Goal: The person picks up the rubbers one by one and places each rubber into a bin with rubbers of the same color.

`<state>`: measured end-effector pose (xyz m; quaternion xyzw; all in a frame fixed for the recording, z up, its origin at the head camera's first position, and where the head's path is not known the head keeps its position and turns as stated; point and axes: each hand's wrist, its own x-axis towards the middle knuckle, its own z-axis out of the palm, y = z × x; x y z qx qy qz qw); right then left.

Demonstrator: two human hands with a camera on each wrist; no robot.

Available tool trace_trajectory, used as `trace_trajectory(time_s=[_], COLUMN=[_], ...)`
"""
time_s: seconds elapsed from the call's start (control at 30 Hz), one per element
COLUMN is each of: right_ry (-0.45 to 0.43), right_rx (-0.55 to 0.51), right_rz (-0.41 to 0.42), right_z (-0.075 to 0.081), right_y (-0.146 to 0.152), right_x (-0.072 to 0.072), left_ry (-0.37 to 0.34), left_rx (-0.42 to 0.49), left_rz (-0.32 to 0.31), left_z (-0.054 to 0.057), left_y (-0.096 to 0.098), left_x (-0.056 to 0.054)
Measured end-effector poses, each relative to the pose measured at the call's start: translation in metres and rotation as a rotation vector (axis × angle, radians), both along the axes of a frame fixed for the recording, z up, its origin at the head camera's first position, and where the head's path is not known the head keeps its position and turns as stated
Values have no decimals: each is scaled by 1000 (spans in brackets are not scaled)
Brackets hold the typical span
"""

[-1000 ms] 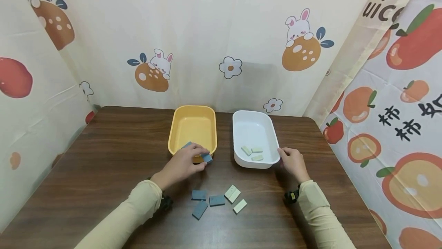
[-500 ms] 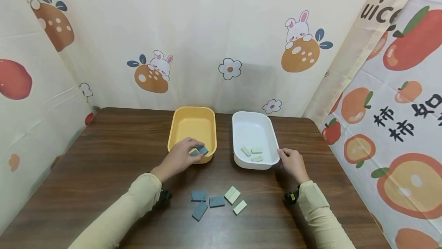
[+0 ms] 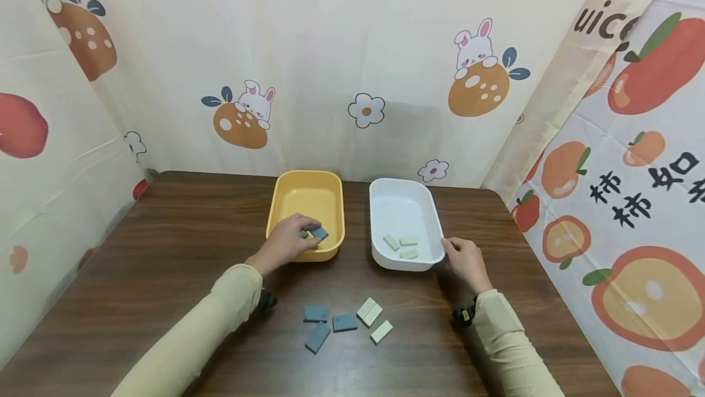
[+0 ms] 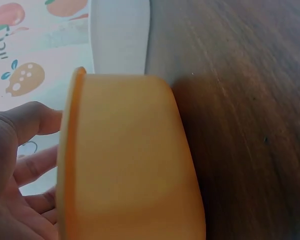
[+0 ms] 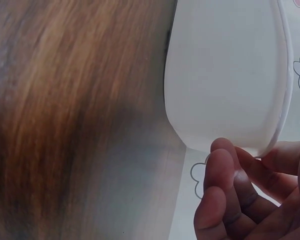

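My left hand (image 3: 282, 239) reaches over the near-left rim of the yellow tray (image 3: 308, 198), pinching a blue-grey rectangular block (image 3: 318, 232) between thumb and fingers. Another blue-grey piece (image 3: 303, 233) shows partly under that hand. From the left wrist, the tray's outer wall (image 4: 125, 155) hides the fingertips and the block. With thumb and fingers, my right hand (image 3: 464, 259) pinches the rim of the white tray (image 3: 404, 201) at its near-right corner; the right wrist view shows the hand (image 5: 255, 195) at that rim. Several pale green blocks (image 3: 409, 241) lie inside the white tray.
On the dark wooden table (image 3: 209, 213), in front of the trays, lie several blue-grey blocks (image 3: 344, 322). Beside them are pale green blocks, two side by side (image 3: 369, 311) and a single one (image 3: 381, 331). A printed curtain (image 3: 330, 48) hangs behind the table.
My left hand has carried the blue-grey block from the yellow tray's near rim inward over the tray. The right hand has stayed on the white tray's rim.
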<state>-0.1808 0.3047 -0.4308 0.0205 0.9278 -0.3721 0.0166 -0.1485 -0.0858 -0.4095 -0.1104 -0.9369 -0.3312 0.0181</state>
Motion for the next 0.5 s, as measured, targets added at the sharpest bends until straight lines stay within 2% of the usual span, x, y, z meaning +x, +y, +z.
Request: trace_trajectory(time_s=[0.2, 0.5], right_ry=[10, -13], right_rx=[2, -2], right_rz=[1, -7], right_z=[-1, -1], right_y=[0, 0], right_x=[0, -1], left_ry=[-53, -125], left_rx=[-81, -102], left_rz=[6, -11], left_z=[-2, -9], left_y=[3, 8], left_x=[-13, -28])
